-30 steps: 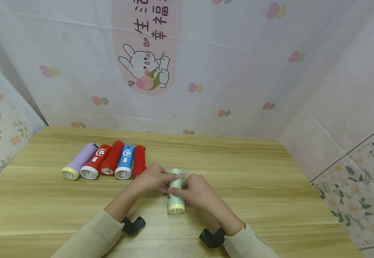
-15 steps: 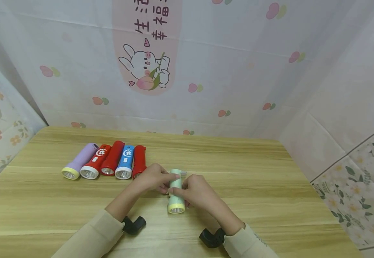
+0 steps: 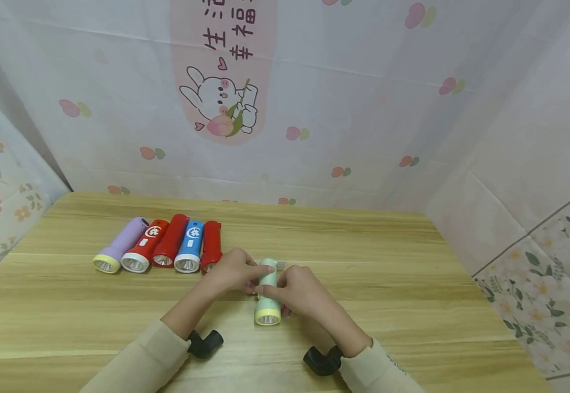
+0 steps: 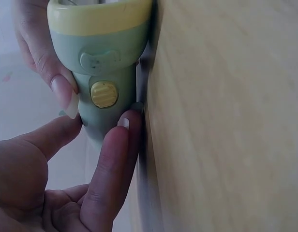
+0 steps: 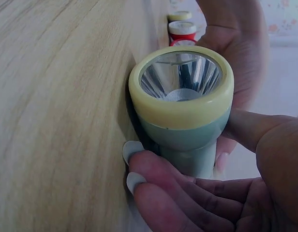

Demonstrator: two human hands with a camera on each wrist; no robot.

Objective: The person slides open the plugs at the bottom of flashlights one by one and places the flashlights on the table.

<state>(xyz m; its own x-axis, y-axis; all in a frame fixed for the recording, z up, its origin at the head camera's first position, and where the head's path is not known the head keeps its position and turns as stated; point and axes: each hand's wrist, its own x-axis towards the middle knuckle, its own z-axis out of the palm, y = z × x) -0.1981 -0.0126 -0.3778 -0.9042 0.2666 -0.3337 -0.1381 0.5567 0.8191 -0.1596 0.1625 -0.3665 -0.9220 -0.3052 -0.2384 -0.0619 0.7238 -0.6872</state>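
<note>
A mint-green flashlight (image 3: 267, 303) with a pale yellow rim lies on the table, its lens end towards me. Metal plug prongs (image 3: 281, 265) stick out to the right near its far end. My left hand (image 3: 233, 271) grips the body from the left, thumb on top and fingers low along the side. From the right, my right hand (image 3: 303, 290) holds it closer to the lens, its thumb across the top. In the left wrist view a ribbed yellow switch (image 4: 104, 94) shows on the flashlight's side. The right wrist view shows the reflector (image 5: 182, 77) inside the rim.
To the left lie several flashlights side by side: a purple one (image 3: 121, 243), a red one with a white rim (image 3: 143, 248), two plain red ones and a blue one (image 3: 190, 245). The wooden table (image 3: 388, 262) meets a patterned curtain (image 3: 363, 109) at the back.
The plug prongs show slightly wider and a little lower than a second ago. Both hands keep their hold on the flashlight in the same place.
</note>
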